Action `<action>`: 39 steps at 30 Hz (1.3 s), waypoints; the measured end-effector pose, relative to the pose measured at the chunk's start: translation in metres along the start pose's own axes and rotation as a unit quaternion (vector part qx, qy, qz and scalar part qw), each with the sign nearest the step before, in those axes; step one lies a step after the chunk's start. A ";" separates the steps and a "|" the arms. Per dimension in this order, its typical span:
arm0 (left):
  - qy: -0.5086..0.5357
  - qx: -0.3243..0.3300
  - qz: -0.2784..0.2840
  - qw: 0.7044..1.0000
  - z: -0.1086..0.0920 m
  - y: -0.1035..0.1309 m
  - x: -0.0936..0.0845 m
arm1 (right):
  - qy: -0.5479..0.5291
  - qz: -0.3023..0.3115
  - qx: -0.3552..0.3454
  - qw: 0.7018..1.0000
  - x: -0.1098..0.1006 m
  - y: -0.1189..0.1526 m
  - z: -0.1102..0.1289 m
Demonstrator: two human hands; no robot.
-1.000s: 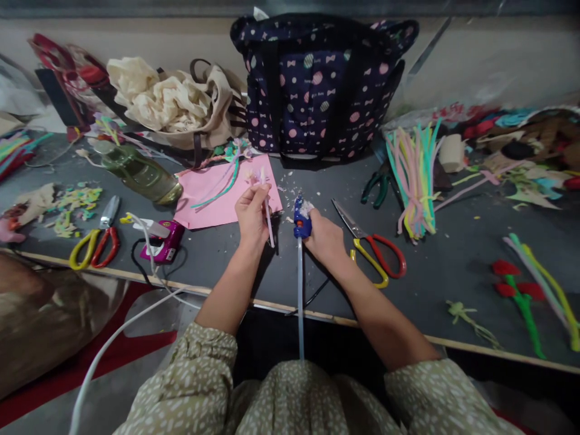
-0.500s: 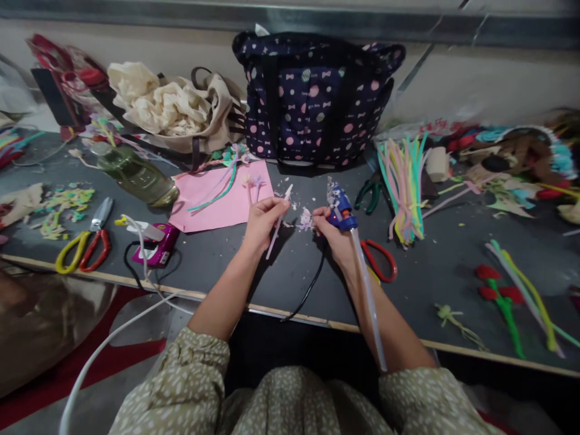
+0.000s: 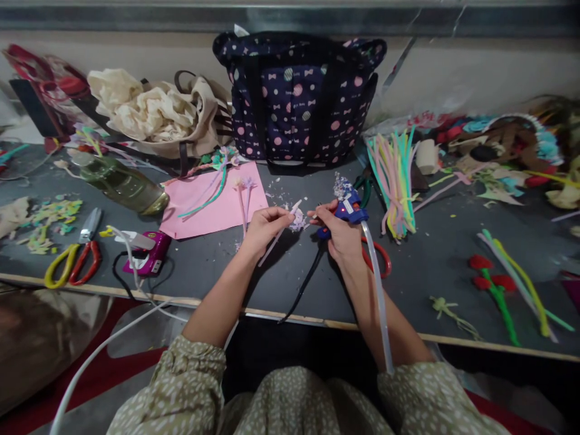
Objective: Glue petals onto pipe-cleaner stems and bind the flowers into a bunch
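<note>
Pipe cleaner (image 3: 270,246), pale and thin, slants above the dark table (image 3: 217,284), its white tip just beside a small heap of purple fluff (image 3: 298,220). The left hand (image 3: 265,229) pinches it near that tip between thumb and fingers, the tail hanging below. It looks very light and fuzzy, probably bendy with some spring; a light pinch near the working end should steady it, while a hard squeeze could crush the pile.

The blue glue gun (image 3: 352,208) sits in the right hand (image 3: 342,235), fingers curled around it; thumb and forefinger reach toward the fluff, and I cannot tell whether their tips hold anything. It is likely the heavier, stiffer piece, best held by its handle, well away from the fluff-coated nozzle (image 3: 341,186), which may be hot. The long glue stick (image 3: 379,290) trailing behind seems smooth and flexible, so it could swing and tug.
</note>
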State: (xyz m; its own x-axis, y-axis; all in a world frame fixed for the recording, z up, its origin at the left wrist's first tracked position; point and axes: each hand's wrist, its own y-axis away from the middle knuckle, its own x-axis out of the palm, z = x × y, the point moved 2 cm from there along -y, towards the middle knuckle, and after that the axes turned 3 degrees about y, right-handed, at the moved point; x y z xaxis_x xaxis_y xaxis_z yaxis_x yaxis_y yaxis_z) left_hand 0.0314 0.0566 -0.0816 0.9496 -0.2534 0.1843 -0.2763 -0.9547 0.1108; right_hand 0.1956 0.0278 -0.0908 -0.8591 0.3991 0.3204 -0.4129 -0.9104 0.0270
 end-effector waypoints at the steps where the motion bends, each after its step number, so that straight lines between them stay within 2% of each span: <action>1: -0.005 -0.005 0.007 1.000 0.000 0.000 0.001 | 0.000 -0.009 0.002 1.000 0.000 0.000 -0.001; 5: -0.018 -0.023 0.033 0.999 0.002 0.002 0.005 | -0.005 -0.030 -0.004 1.000 0.000 -0.001 0.000; 14: -0.042 -0.043 0.079 0.995 0.004 0.006 0.011 | 0.019 -0.007 -0.024 1.000 0.006 0.008 0.010; 28: -0.049 -0.044 0.089 0.994 0.008 0.006 0.014 | 0.001 -0.020 -0.038 0.999 0.008 0.010 0.008; 39: -0.037 -0.053 0.106 0.992 0.011 0.005 0.012 | 0.079 -0.019 -0.093 0.992 0.005 0.011 0.009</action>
State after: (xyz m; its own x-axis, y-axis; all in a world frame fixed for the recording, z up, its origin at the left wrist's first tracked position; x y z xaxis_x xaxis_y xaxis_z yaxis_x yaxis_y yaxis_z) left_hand 0.0431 0.0467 -0.0892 0.8755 -0.4619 0.1420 -0.4817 -0.8575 0.1805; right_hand 0.1895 0.0185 -0.0808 -0.8720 0.4590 0.1700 -0.4827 -0.8641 -0.1428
